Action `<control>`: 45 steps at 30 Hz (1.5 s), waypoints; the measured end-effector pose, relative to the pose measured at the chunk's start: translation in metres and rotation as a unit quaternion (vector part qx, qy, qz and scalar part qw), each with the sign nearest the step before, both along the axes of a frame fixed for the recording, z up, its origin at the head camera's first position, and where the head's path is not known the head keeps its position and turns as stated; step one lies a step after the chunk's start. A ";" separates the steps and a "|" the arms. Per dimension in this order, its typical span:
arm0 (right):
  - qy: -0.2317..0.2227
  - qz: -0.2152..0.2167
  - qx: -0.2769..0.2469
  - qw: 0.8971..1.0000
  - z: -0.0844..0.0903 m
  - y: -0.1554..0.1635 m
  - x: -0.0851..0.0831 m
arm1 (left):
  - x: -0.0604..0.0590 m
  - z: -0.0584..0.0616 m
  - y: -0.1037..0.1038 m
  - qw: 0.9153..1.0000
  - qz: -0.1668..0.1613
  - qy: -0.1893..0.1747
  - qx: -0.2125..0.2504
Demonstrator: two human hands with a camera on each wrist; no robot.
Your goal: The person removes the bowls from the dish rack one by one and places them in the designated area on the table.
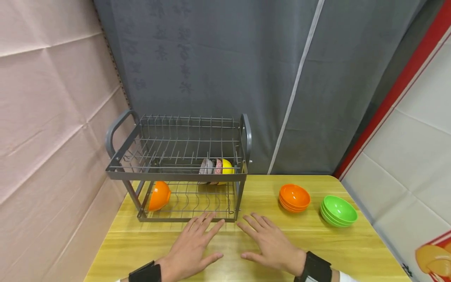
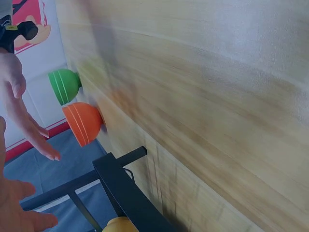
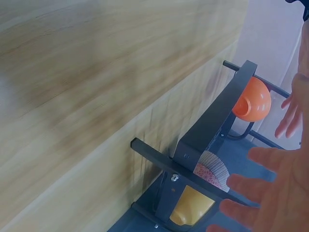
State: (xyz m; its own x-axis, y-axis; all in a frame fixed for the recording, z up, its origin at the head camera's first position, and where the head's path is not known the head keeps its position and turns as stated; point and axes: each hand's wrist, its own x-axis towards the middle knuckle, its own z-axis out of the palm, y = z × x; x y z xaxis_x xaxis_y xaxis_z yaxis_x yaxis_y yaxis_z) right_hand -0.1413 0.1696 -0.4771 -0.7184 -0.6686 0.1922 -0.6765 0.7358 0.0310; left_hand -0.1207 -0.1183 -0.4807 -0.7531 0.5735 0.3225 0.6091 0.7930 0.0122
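Both hands hover palm down over the table, fingers spread, holding nothing. My left hand (image 1: 192, 244) is nearest the front edge of a grey two-tier dish rack (image 1: 176, 177). Just right of it, my right hand (image 1: 269, 243) points toward the rack's right front corner. An orange bowl (image 1: 160, 196) stands on its side at the left of the lower tier. Toward that tier's right end, a yellow bowl (image 1: 227, 167), a pink-patterned bowl (image 1: 218, 167) and a grey striped bowl (image 1: 206, 167) stand on edge, partly behind the upper tier's front bar.
A stack of orange bowls (image 1: 294, 197) sits on the wooden table (image 1: 225, 266) right of the rack. Farther right is a stack of green bowls (image 1: 339, 211). The rack's upper tier holds only wire slots. A grey curtain (image 1: 218, 58) hangs behind, and a pale cloth wall (image 1: 53, 137) borders the left.
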 end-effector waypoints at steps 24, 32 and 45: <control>-0.005 0.040 -0.007 0.999 -0.006 -0.029 -0.002 | -0.009 0.003 -0.037 0.996 0.082 -0.033 0.032; -0.036 0.045 0.008 0.998 -0.007 -0.039 -0.003 | -0.020 0.004 -0.055 0.987 0.124 -0.030 0.096; -0.026 0.046 0.022 0.998 -0.011 -0.044 -0.005 | -0.058 -0.007 -0.100 0.970 0.190 -0.009 0.153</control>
State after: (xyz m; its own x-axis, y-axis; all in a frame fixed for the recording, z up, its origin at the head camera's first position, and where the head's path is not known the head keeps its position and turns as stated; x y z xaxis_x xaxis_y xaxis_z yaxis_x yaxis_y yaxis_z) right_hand -0.1458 0.1253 -0.4877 -0.6625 -0.7386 0.1252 -0.7421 0.6698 0.0249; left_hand -0.1790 -0.2182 -0.4876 -0.8982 0.1332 0.4188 0.2715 0.9175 0.2905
